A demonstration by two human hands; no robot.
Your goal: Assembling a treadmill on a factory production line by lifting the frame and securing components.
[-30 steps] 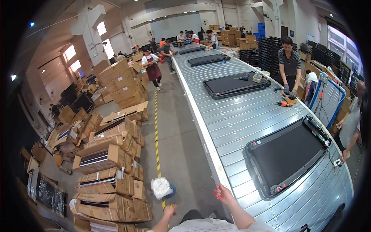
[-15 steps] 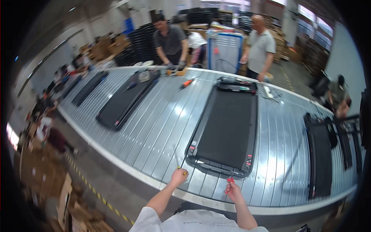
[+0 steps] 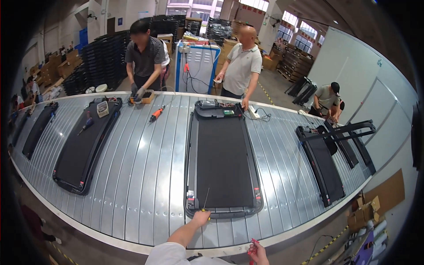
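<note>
You are holding a thin rod-like tool (image 3: 206, 198) upright in your left hand (image 3: 201, 217), fingers closed on its lower end, tip over the near end of the black treadmill deck (image 3: 222, 161) lying on the slatted conveyor (image 3: 145, 176). Your right hand (image 3: 257, 252) is hanging below the conveyor edge, pinching a small red item (image 3: 253, 242). You appear to be starting work at the deck's near edge; the next move likely calls for seating the tip precisely.

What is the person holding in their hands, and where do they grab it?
The left hand holds a thin rod by its lower end. The right hand grips something small and red; which part cannot be told.
</note>
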